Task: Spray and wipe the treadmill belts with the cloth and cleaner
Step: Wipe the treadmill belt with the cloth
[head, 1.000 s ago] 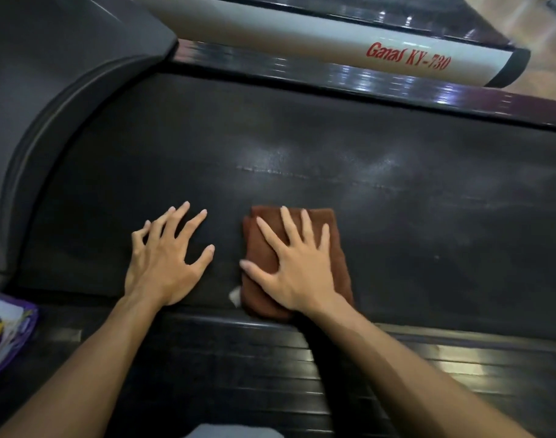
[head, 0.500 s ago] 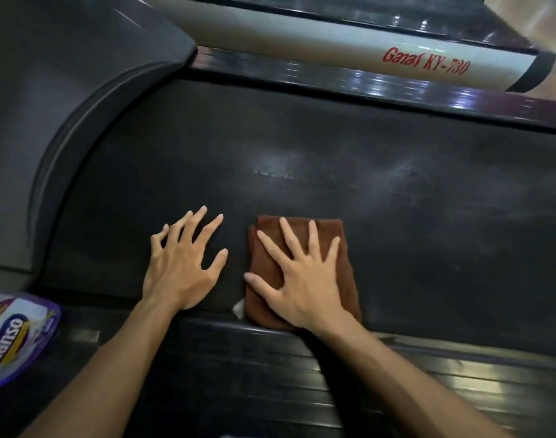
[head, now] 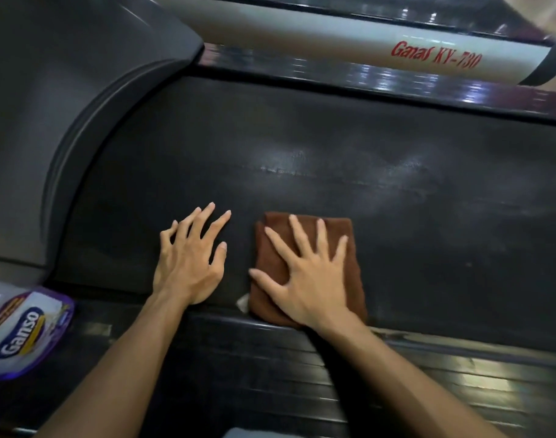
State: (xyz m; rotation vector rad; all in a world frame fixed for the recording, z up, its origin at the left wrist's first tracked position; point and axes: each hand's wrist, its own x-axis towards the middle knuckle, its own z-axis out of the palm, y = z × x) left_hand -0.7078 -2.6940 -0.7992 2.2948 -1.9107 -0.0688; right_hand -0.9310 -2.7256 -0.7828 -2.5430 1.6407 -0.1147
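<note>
The cloth [head: 308, 263], folded into a brown pad, lies flat on the belt [head: 333, 191] at its near edge, its near end just over the ribbed side rail [head: 270, 358]. The right hand [head: 305, 279] presses down on it, palm flat and fingers spread straight, holding nothing in a curl. The left hand [head: 191, 263] rests just beside the cloth on the bare belt, open too, fingertips splayed and slightly arched, apparently bracing the body. Beyond the cloth a pale, streaky sheen runs across the middle of the belt, likely cleaner not yet wiped. To do this step well, the palm should keep even weight over the whole pad so no corner lifts or rolls, and the stroke should probably run away from the body into that sheen, each pass overlapping the one before. The left hand is best kept off the damp patch, so it leaves no prints. The pad is worth turning to a fresh face once it looks soiled. At the far left a Ganso pack [head: 20, 333] sits on the rail, well apart from the hands. A white bar [head: 349, 36] marked Ganas KY-730 runs beyond the far rail. The cleaner itself is not in view.
</note>
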